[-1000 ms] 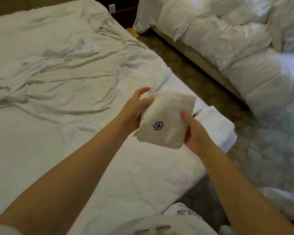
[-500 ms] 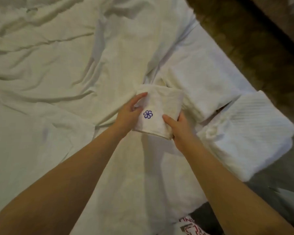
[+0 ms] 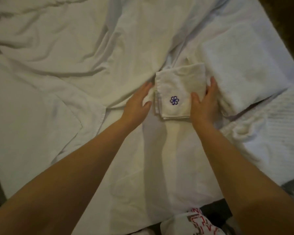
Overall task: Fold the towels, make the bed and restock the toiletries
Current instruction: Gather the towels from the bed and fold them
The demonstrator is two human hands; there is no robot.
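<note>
White terry washcloth (image 3: pixel 178 92), folded square, blue pinwheel emblem, laid flat between two straight-fingered hands.
The left hand (image 3: pixel 137 100) flanks its layered edge and the right hand (image 3: pixel 204 102) rests a thumb on top; neither clasps it. A larger folded white towel (image 3: pixel 244 73) sits just beyond the right hand. On the rumpled white bedsheet (image 3: pixel 75 65) the layers could spring apart once released. Half a second earlier, both gripped it.

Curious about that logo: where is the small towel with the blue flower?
Head view, centre: the small towel lies on the sheet between left hand and right hand, beside a larger towel.
</note>
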